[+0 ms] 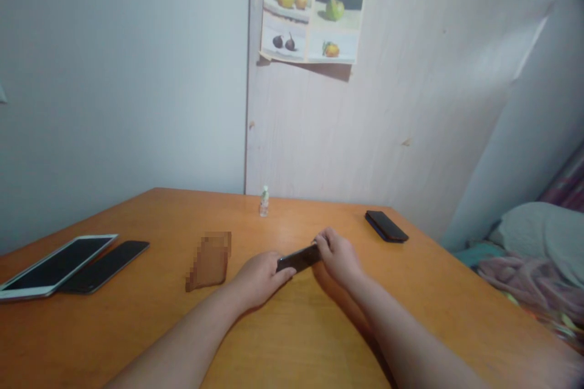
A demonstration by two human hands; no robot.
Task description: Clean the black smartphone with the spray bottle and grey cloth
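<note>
Between my two hands a dark smartphone [299, 260] is held sideways, tilted, a little above the table. My left hand [263, 276] grips its left end, with the thumb along the near edge. At the right end, my right hand [336, 254] is closed on the phone, fingers bent over the top corner. To the left of my left hand lies a brownish flat item [210, 262], partly blurred out, so its kind cannot be made out.
On the wooden table [274, 340], a white tablet [59, 267] and a black phone-like slab [109, 266] lie at left. A small clear bottle [264, 202] stands at the back. A dark wallet-like case [385, 226] lies at back right. Bedding [542, 243] is beyond the right edge.
</note>
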